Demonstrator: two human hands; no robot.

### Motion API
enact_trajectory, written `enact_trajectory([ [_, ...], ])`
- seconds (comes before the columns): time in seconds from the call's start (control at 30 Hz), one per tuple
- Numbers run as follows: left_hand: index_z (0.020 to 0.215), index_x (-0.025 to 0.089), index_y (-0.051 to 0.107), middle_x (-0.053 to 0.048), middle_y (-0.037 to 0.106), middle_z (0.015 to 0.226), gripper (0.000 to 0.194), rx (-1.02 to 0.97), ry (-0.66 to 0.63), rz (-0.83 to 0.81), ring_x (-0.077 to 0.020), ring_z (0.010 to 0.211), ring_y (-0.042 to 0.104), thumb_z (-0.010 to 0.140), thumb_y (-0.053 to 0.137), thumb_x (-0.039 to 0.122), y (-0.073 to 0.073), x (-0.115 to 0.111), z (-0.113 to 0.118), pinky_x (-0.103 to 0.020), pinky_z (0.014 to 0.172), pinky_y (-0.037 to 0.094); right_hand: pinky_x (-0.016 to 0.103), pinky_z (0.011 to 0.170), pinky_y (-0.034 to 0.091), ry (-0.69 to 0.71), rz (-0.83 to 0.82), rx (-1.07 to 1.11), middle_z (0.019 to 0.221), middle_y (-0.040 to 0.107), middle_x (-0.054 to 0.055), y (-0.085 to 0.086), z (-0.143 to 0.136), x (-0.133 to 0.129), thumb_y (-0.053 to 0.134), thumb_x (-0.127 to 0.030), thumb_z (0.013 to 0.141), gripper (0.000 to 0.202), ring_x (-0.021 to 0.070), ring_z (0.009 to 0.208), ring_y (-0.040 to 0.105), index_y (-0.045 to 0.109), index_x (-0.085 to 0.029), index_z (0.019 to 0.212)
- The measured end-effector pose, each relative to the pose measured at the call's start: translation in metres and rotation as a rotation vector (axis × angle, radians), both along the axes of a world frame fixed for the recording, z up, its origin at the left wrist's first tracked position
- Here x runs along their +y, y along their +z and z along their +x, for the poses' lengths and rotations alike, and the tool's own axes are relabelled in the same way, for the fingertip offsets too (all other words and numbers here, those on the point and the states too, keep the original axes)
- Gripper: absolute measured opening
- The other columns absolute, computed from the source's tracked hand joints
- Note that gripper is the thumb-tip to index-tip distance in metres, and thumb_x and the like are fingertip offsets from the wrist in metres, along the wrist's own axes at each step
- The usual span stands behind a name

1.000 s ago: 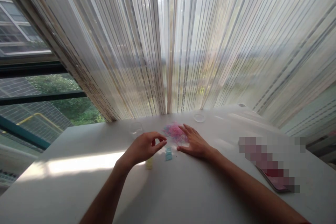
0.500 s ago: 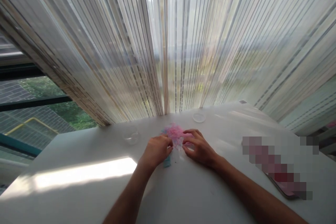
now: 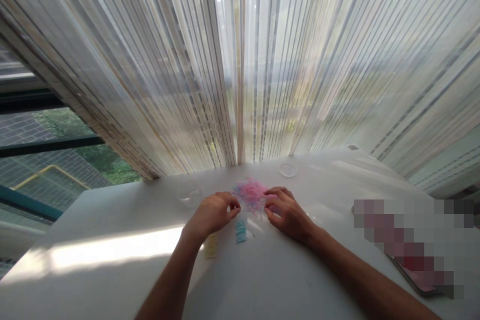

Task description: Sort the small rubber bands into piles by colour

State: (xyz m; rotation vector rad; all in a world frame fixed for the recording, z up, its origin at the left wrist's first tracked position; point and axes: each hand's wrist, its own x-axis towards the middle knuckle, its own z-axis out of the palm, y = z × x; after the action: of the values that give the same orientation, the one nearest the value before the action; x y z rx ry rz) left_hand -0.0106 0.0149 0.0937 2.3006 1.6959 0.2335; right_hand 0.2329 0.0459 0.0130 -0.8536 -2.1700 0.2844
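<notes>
A loose pile of pink and pale blue strips [image 3: 250, 192] lies on the white table between my hands. My left hand [image 3: 213, 214] is at the pile's left edge, thumb and fingertips pinched together; whatever is between them is too small to make out. At the right edge of the pile, my right hand [image 3: 288, 214] has its fingers bent but apart, the fingertips close to the pink strips. Nearer to me lies a short row of light blue pieces [image 3: 240, 231]. A row of yellow pieces [image 3: 211, 247] lies beside my left wrist, partly covered by it.
A clear round container [image 3: 189, 194] stands left of the pile, and a clear round lid [image 3: 288, 170] lies behind it. A blurred-out flat object [image 3: 412, 255] rests on the right of the white table [image 3: 300, 280]. Striped sheer curtains [image 3: 240, 60] hang along the far edge.
My left hand has moved left and away from the pile, and the blue and yellow rows now show more fully. My right hand stays nearly in place. The view has shifted slightly.
</notes>
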Motion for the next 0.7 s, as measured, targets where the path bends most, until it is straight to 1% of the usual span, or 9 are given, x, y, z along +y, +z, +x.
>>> enact_trajectory([
  [0.13,0.093,0.026,0.075,0.000,0.074,0.101,0.017,0.071,0.032,-0.045,-0.0193,0.095,0.068,0.089,0.058,0.029,0.000,0.003,0.009,-0.027,0.084,0.048,0.046,0.096,0.048,0.011,-0.006,-0.030,0.113,0.066,0.008,-0.002,0.000,0.001,0.067,-0.013,0.081,0.010,0.0258,0.111,0.056,0.066,-0.022,0.085],
  [0.3,0.094,0.025,0.075,-0.001,0.073,0.101,0.016,0.081,0.033,-0.076,-0.0198,0.095,0.068,0.088,0.060,0.028,-0.006,0.007,0.013,-0.028,0.084,0.048,0.045,0.094,0.049,0.011,0.014,-0.014,0.107,0.068,0.008,-0.002,-0.001,0.003,0.064,-0.010,0.083,0.013,0.0246,0.106,0.058,0.066,-0.021,0.088],
  [0.5,0.091,0.025,0.075,-0.001,0.073,0.099,0.016,0.066,0.024,-0.043,-0.0191,0.093,0.068,0.089,0.060,0.029,-0.014,0.009,0.014,-0.026,0.080,0.048,0.042,0.090,0.052,-0.031,0.042,0.089,0.103,0.067,0.008,-0.001,-0.001,0.003,0.063,-0.011,0.086,0.010,0.0231,0.102,0.058,0.065,-0.021,0.088],
  [0.7,0.093,0.025,0.075,-0.001,0.074,0.099,0.015,0.009,0.028,-0.004,-0.0189,0.091,0.069,0.090,0.061,0.030,-0.015,0.012,0.011,-0.027,0.080,0.050,0.043,0.086,0.054,-0.004,0.049,0.105,0.098,0.066,0.009,-0.005,0.000,0.007,0.058,-0.014,0.092,0.009,0.0229,0.097,0.059,0.064,-0.020,0.091],
])
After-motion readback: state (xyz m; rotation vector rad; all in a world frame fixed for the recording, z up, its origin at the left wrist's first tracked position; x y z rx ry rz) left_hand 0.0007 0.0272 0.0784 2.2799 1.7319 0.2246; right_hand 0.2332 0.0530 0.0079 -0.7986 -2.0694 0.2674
